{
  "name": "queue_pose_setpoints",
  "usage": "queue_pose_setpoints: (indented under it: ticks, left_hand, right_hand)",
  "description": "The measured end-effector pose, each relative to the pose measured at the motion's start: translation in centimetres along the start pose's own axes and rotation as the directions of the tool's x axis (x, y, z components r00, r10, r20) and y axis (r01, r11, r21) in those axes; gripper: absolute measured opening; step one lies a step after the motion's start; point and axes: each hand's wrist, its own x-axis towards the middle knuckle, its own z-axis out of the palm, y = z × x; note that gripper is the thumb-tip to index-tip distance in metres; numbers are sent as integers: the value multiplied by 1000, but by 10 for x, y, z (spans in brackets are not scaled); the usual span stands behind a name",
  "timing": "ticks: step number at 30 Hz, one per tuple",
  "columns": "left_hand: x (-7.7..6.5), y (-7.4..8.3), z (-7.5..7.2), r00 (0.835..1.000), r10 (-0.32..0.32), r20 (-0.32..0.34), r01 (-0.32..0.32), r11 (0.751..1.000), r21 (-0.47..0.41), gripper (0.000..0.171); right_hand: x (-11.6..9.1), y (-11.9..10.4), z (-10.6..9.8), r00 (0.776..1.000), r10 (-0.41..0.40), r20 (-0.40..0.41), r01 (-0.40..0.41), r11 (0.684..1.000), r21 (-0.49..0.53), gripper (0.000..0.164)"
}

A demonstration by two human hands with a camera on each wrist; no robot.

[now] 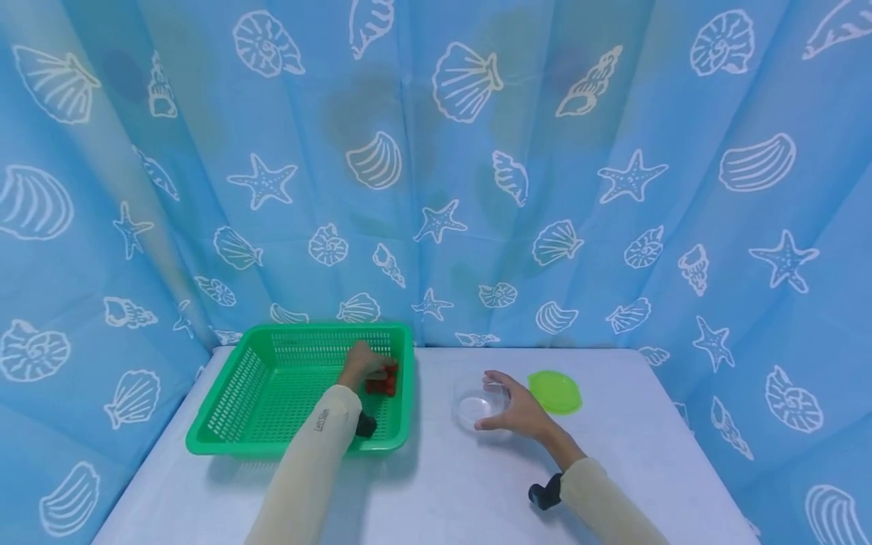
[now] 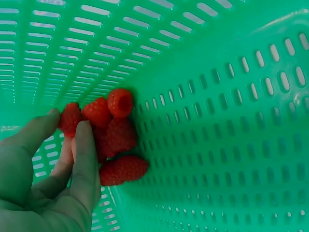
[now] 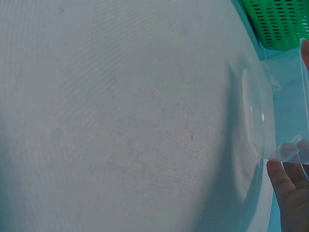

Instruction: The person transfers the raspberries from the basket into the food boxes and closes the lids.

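Note:
Inside the green basket [image 1: 300, 452], my left hand [image 1: 366, 362] reaches into the right-hand corner. In the left wrist view the thumb and fingers of the left hand [image 2: 58, 179] pinch a raspberry [image 2: 71, 119]. Several other red raspberries [image 2: 119, 134] lie bunched against the basket wall beside it. On the table, a clear plastic container [image 1: 470, 409] stands upright, and my right hand [image 1: 521, 412] grips its side with thumb and fingers spread around it. The right wrist view shows only part of the container [image 3: 289, 111] and the fingertips at its rim.
A lime-green lid [image 1: 555, 391] lies flat on the white tablecloth [image 1: 443, 492], behind and to the right of the container. A blue curtain [image 1: 436, 189] with white shell prints hangs behind and at both sides of the table.

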Motion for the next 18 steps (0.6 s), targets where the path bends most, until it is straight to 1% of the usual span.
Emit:
queue_pose_setpoints:
  ticks: [4, 8, 14, 18]
  left_hand:
    - [1, 0, 1, 1000, 8, 0, -8, 1000, -5, 25]
    - [0, 0, 0, 1000, 19, -21, -19, 999, -27, 17]
    - [-1, 0, -1, 999, 8, -45, -9, 1000, -26, 20]
    - [0, 0, -2, 1000, -13, -28, 12, 999, -33, 20]
  right_hand:
    - [0, 0, 0, 1000, 10, -2, -10, 1000, -2, 104]
    - [-1, -2, -1, 1000, 18, -2, -18, 1000, 0, 102]
    - [-1, -3, 0, 1000, 14, 10, -14, 1000, 0, 101]
    - [0, -3, 0, 1000, 6, 12, -6, 1000, 11, 101]
